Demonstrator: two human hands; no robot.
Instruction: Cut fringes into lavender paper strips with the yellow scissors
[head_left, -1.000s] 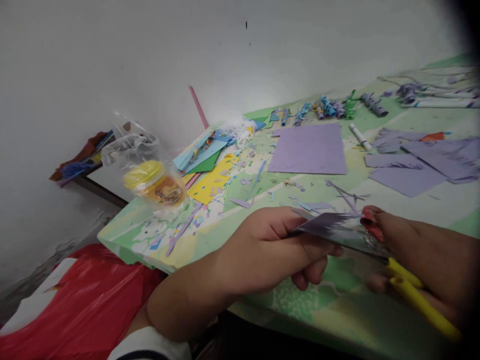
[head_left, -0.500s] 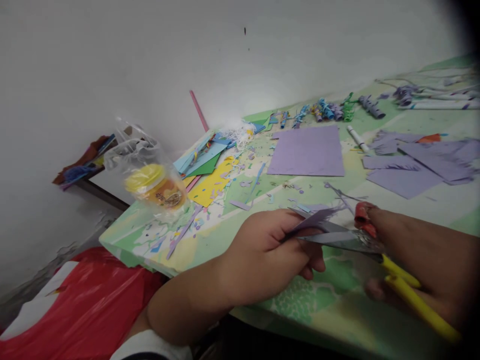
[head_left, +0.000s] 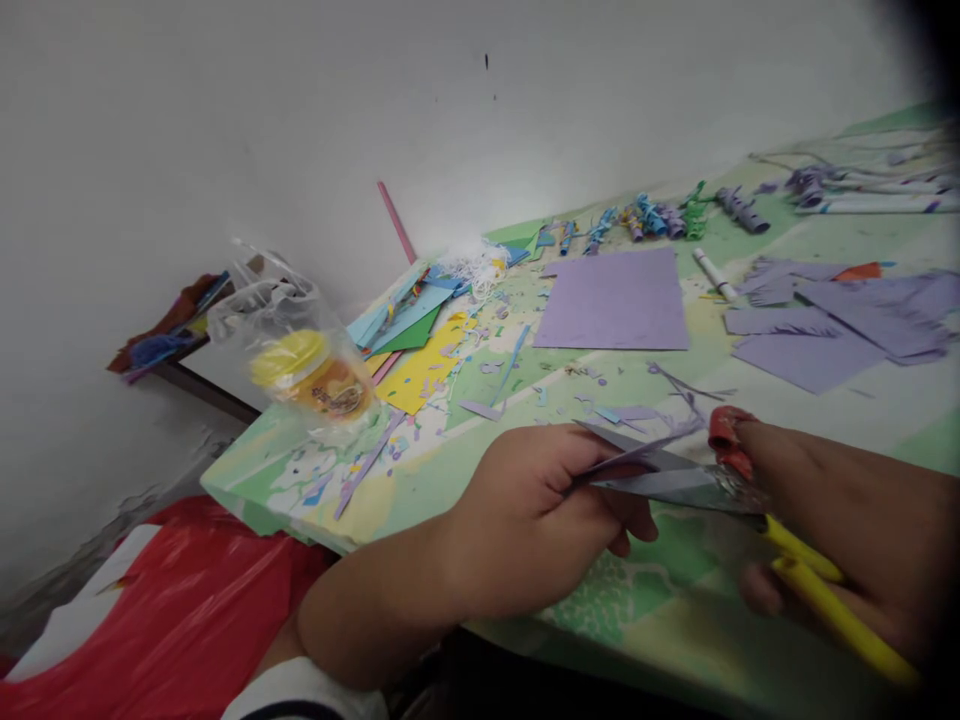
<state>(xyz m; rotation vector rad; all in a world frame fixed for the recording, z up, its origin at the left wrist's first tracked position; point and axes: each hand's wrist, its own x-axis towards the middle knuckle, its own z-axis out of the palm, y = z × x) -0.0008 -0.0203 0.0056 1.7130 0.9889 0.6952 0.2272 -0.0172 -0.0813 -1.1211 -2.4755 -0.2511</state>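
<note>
My left hand pinches a small piece of purple paper whose far end is cut into fringe. The paper lies between the parted blades of the scissors, close to my left fingertips. My right hand is closed around the scissors' yellow handles, and a strip of red material wraps a finger. Beyond my hands, a square purple sheet rests flat on the table. Fringed purple pieces lie in a pile on the right.
A patterned cloth covers the table. Small rolled paper tubes line the wall side, near white markers. At left stand a bagged yellow-lidded cup and coloured sheets. A red bag sits below the table edge.
The paper strip has tilted slightly between the scissor blades, and my left hand has shifted a little. Both hands keep their hold.
</note>
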